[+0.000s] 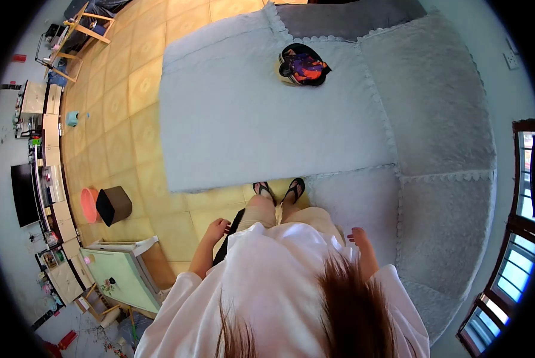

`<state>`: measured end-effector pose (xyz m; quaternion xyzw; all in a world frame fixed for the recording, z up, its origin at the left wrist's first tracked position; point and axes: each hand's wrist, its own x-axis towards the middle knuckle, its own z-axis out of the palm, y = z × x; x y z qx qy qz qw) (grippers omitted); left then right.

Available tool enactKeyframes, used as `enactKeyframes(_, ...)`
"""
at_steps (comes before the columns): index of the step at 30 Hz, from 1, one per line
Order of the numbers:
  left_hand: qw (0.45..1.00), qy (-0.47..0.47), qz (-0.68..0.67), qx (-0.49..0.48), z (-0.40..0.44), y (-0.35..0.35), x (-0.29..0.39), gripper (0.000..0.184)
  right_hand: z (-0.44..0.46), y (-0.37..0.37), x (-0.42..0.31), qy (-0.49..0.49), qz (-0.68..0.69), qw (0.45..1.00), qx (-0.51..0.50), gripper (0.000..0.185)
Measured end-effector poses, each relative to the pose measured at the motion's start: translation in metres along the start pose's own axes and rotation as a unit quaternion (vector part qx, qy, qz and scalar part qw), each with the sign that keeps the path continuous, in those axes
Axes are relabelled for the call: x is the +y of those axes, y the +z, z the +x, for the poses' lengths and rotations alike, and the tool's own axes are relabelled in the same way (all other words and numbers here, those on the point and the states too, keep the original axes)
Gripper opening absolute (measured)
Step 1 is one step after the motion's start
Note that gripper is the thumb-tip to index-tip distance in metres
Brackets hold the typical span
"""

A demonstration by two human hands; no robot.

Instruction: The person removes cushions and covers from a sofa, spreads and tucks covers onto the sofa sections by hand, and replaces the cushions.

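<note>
My left hand (pixel 218 229) hangs beside my left thigh, over the tiled floor, its fingers slightly curled and apart with nothing seen in them. On the other side my right hand (pixel 358 236) is held out over the grey sofa covering (pixel 354 209), fingers loosely spread and holding nothing. Farther forward, a round dark-rimmed container (pixel 284 73) stands on the pale grey padded surface (pixel 255 119). Inside it lies a bunched purple and orange cloth (pixel 306 68). Neither hand touches the container or the cloth.
On the left, a pink basin (pixel 90 205) and a brown bin (pixel 117 203) stand on the tiled floor (pixel 154 221). A pale green-topped cabinet (pixel 115 271) is at lower left. Low cabinets and a television (pixel 24 196) line the left wall; windows (pixel 514 265) are at right.
</note>
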<state>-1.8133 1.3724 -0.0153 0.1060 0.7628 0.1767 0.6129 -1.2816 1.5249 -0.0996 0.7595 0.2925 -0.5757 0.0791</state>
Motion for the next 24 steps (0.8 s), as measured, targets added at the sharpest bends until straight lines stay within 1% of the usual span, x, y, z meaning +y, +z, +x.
enactKeyframes(3,1.000,-0.011,0.017,0.021,0.000,-0.009,-0.032,0.033,-0.011,0.004,-0.036,-0.070,-0.047,0.996,0.002,0.033)
enactKeyframes(5,0.998,-0.061,-0.017,0.023,-0.001,-0.015,-0.040,0.033,0.034,0.010,-0.032,-0.118,-0.068,0.991,-0.013,0.034)
enactKeyframes(6,0.997,-0.073,-0.030,0.022,-0.001,-0.018,-0.043,0.033,0.037,0.014,-0.039,-0.141,-0.079,0.987,-0.020,0.035)
enactKeyframes(7,0.995,-0.085,-0.044,0.019,-0.001,-0.022,-0.047,0.034,0.037,0.016,-0.043,-0.136,-0.073,0.988,-0.024,0.035)
enactKeyframes(9,0.992,-0.099,-0.076,0.023,-0.002,-0.028,-0.049,0.033,-0.008,0.033,-0.101,-0.127,-0.065,0.989,-0.029,0.036)
enactKeyframes(10,0.990,-0.104,-0.094,0.027,0.000,-0.030,-0.048,0.032,-0.014,0.041,-0.119,-0.114,-0.055,0.991,-0.041,0.035)
enactKeyframes(12,0.986,-0.088,-0.131,0.046,0.002,-0.034,-0.052,0.032,-0.022,0.056,-0.150,-0.086,-0.039,0.993,-0.069,0.035)
enactKeyframes(14,0.980,-0.088,-0.166,0.066,-0.009,-0.036,-0.052,0.032,-0.037,0.070,-0.180,-0.096,-0.013,0.990,-0.099,0.035)
enactKeyframes(17,0.972,-0.111,-0.198,0.061,-0.004,-0.029,-0.086,0.032,-0.034,0.088,-0.213,-0.091,0.014,0.986,-0.137,0.035)
enactKeyframes(19,0.976,-0.086,-0.194,0.048,-0.010,-0.019,-0.104,0.033,-0.021,0.099,-0.238,-0.087,0.036,0.982,-0.164,0.036)
enactKeyframes(20,0.975,-0.092,-0.197,0.049,-0.015,-0.014,-0.105,0.033,-0.011,0.104,-0.253,-0.085,0.050,0.978,-0.182,0.037)
enactKeyframes(21,0.985,-0.059,-0.148,0.062,-0.033,-0.008,-0.086,0.033,0.001,0.108,-0.270,-0.084,0.064,0.974,-0.199,0.038)
enactKeyframes(22,0.990,-0.025,-0.125,0.064,-0.038,0.000,-0.096,0.033,0.014,0.114,-0.290,-0.094,0.064,0.972,-0.204,0.038)
enactKeyframes(23,0.990,-0.038,-0.107,0.084,-0.041,0.012,-0.107,0.035,0.029,0.121,-0.311,-0.104,0.065,0.970,-0.209,0.038)
enactKeyframes(24,0.990,-0.038,-0.104,0.084,-0.045,0.001,-0.125,0.035,0.043,0.129,-0.333,-0.113,0.069,0.968,-0.212,0.039)
